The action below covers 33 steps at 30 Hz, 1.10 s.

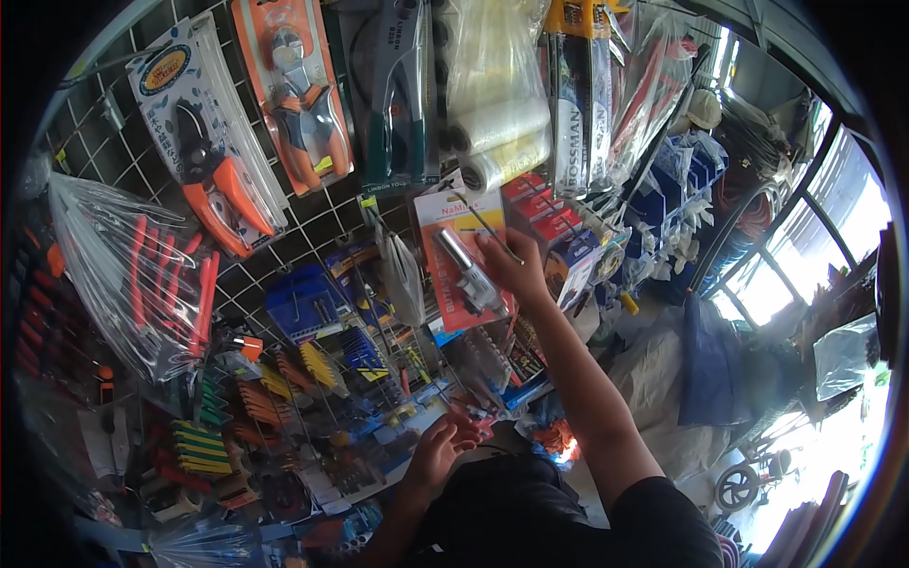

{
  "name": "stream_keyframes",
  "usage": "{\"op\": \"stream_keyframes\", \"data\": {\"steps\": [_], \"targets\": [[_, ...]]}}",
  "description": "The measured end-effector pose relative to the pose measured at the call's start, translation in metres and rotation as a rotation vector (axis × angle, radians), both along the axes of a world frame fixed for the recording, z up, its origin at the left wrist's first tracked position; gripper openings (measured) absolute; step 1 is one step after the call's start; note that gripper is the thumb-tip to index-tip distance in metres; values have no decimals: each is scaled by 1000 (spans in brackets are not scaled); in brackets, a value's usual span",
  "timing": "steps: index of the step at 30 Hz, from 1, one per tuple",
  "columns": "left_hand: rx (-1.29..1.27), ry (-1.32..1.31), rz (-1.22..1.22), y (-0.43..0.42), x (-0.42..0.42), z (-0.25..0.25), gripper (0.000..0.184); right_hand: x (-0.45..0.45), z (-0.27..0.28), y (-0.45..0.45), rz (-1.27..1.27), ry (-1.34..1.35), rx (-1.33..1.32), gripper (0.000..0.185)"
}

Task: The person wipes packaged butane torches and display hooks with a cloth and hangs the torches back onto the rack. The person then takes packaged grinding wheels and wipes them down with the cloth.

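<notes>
My right hand (pixel 516 268) reaches up to the wire rack, its fingers closed on the right edge of a blister pack holding a blowtorch head (pixel 464 270). The card is orange and white, and the torch inside has a silver barrel. A thin metal display hook (pixel 490 230) runs across the card's upper part; whether the card still hangs on it I cannot tell. Lower down, my left hand (pixel 441 452) is held in front of my body, fingers apart and slightly curled, with nothing in it.
Packaged orange-handled pruning shears (pixel 216 180) and more cutters hang on the wire grid (pixel 322 222). Wrapped clear rolls (pixel 497 133) hang above the torch pack, and red boxes (pixel 544 204) beside it. Bagged red-handled tools (pixel 175 275) hang left. Small goods crowd below.
</notes>
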<state>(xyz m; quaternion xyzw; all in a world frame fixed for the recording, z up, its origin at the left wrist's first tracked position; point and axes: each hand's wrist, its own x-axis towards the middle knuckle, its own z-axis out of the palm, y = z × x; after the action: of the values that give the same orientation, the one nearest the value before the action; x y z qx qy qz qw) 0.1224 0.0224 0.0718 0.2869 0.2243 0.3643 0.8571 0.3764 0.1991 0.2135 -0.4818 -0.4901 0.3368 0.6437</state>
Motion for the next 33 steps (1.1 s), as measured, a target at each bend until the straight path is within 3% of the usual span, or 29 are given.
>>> {"op": "stream_keyframes", "data": {"steps": [8,9,11,14,16,18,22,25,28,30,31,33], "targets": [[3,45,70,-5,-7,0,28,11,-23,44,-42,-122,65,26],[37,82,82,-6,-7,1,28,11,-21,38,-45,-115,58,26],[63,131,84,-8,-6,1,27,9,-16,18,-325,-378,74,27],[87,206,64,-11,-4,0,27,9,-47,-7,-412,-367,222,31],[99,230,38,-11,-3,-2,24,11,-59,-53,-379,-376,166,33],[89,256,4,-10,0,-6,24,13,-81,-99,-465,-519,198,31],[73,470,-83,-6,11,-14,27,31,-223,-197,-372,-201,-284,25],[106,570,-219,8,22,-33,22,40,-310,-293,-218,-398,-684,22],[-26,668,-357,25,33,-78,24,33,-406,-380,-30,-498,-908,28],[-151,732,-443,39,39,-119,23,23,-431,-406,-28,-426,-1218,26],[-262,773,-466,45,41,-144,22,19,-444,-412,-143,-315,-1172,27],[-405,897,-487,56,51,-200,22,14,-490,-414,-145,-242,-1195,24]]}}
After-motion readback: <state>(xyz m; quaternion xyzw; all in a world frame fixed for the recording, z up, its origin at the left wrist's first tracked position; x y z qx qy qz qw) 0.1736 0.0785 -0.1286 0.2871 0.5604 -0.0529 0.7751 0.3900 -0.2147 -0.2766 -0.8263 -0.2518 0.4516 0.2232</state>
